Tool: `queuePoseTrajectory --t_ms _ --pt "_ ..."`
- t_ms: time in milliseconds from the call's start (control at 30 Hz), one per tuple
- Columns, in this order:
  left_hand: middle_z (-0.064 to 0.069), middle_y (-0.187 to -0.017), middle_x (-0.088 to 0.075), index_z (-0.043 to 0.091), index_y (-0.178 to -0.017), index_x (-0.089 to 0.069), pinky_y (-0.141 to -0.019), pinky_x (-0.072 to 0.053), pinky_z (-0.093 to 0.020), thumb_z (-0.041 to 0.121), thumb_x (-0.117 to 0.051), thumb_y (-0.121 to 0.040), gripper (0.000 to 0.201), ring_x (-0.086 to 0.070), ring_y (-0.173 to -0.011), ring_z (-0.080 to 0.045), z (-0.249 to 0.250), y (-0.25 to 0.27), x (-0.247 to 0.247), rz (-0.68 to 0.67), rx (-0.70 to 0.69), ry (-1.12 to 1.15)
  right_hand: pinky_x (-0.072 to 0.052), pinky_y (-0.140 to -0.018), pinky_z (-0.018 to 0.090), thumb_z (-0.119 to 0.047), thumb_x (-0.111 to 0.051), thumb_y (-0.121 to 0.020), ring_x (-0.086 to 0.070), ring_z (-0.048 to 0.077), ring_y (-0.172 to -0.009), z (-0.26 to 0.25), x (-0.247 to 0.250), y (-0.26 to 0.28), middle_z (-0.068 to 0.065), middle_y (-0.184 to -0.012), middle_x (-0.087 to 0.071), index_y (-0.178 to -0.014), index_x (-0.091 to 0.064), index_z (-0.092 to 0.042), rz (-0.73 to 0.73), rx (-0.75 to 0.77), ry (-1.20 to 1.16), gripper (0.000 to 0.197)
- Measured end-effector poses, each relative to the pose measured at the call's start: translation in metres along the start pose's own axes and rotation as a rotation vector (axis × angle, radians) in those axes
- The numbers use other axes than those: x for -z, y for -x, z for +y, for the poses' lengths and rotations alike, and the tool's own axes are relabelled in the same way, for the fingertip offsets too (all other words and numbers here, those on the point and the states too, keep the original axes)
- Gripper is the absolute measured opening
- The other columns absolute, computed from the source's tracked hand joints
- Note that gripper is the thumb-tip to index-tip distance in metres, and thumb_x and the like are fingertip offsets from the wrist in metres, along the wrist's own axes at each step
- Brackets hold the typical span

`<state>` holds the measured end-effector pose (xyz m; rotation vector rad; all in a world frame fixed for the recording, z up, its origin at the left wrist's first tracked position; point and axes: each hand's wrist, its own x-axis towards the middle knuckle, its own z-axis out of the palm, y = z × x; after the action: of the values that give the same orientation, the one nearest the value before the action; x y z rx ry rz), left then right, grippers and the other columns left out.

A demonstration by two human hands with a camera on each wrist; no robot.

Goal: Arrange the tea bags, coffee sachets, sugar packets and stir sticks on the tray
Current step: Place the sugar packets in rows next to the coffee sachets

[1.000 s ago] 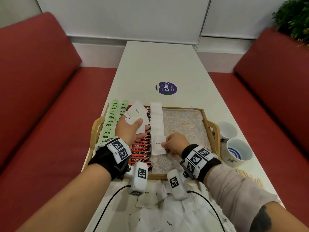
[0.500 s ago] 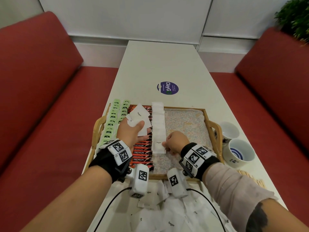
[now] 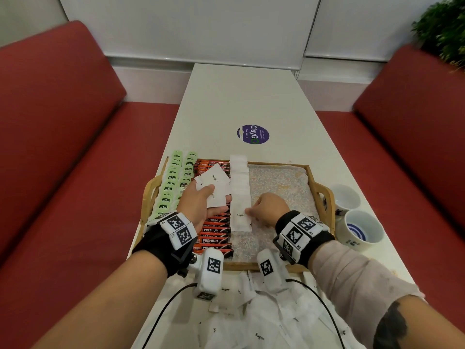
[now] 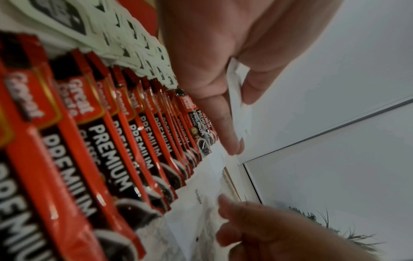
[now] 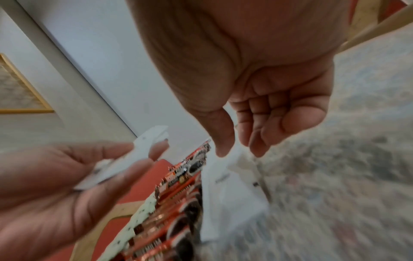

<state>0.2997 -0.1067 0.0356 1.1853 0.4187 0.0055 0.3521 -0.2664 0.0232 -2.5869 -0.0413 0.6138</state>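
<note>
White bench (image 3: 241,102), long, runs away from camera to wall. Round purple sticker (image 3: 253,134) mid-bench, "ClayGo" lettering. Two white cups (image 3: 357,220) on bench, right side, touching each other; nearer one has blue rings inside. Red sofas both sides: left sofa (image 3: 57,137), right sofa (image 3: 412,127). Green plant (image 3: 445,28) top right corner, behind right sofa. White wall panels (image 3: 186,23) at back.

Sugar packets (image 3: 240,195) – one white row.
</note>
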Motion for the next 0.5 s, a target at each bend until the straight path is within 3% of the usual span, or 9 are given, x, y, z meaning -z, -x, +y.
queuePoseTrajectory --t_ms 100,233,333,400,500 --pt "-0.008 -0.112 -0.065 0.016 -0.125 -0.047 -0.058 -0.059 -0.031 0.008 -0.044 -0.099 0.027 -0.072 -0.077 -0.016 -0.001 0.001 0.0 -0.018 -0.017 -0.068 -0.048 -0.075 0.033 -0.028 -0.057 -0.093 -0.057 0.021 -0.081 -0.009 0.015 0.005 0.01 -0.099 -0.067 -0.092 -0.057 -0.011 0.084 0.114 -0.098 0.017" --pt "-0.008 -0.121 -0.062 0.016 -0.124 -0.05 -0.063 -0.06 -0.035 0.006 -0.055 -0.094 0.033 -0.066 -0.101 -0.027 -0.003 0.001 -0.002 -0.002 -0.042 -0.173 -0.04 -0.07 0.028 -0.03 -0.056 -0.093 -0.054 0.016 -0.078 -0.025 0.027 0.014 -0.003 -0.089 -0.056 -0.114 -0.057 -0.015 0.185 0.28 -0.256 0.025" --pt "-0.009 -0.119 -0.064 0.016 -0.123 -0.05 -0.062 -0.06 -0.035 0.004 -0.058 -0.091 0.035 -0.066 -0.101 -0.028 -0.004 0.004 -0.005 -0.021 -0.053 -0.178 -0.05 -0.076 0.034 -0.036 -0.061 -0.089 -0.06 0.019 -0.081 -0.032 0.024 0.017 -0.001 -0.089 -0.062 -0.104 -0.059 -0.016 0.159 0.3 -0.285 0.025" --pt "-0.01 -0.117 -0.065 0.015 -0.123 -0.051 -0.06 -0.059 -0.032 0.003 -0.058 -0.091 0.036 -0.067 -0.099 -0.027 -0.005 0.006 -0.006 -0.047 -0.055 -0.182 -0.053 -0.08 0.042 -0.032 -0.063 -0.088 -0.063 0.025 -0.084 -0.034 0.02 0.017 0.006 -0.089 -0.066 -0.091 -0.059 -0.012 0.167 0.296 -0.292 0.021" --pt "-0.01 -0.117 -0.065 0.014 -0.125 -0.052 -0.061 -0.058 -0.032 0.004 -0.059 -0.091 0.037 -0.067 -0.1 -0.027 -0.005 0.007 -0.005 -0.076 -0.06 -0.191 -0.053 -0.079 0.043 -0.025 -0.062 -0.089 -0.065 0.03 -0.081 -0.034 0.018 0.02 0.009 -0.084 -0.067 -0.074 -0.054 -0.015 0.201 0.291 -0.351 0.019"
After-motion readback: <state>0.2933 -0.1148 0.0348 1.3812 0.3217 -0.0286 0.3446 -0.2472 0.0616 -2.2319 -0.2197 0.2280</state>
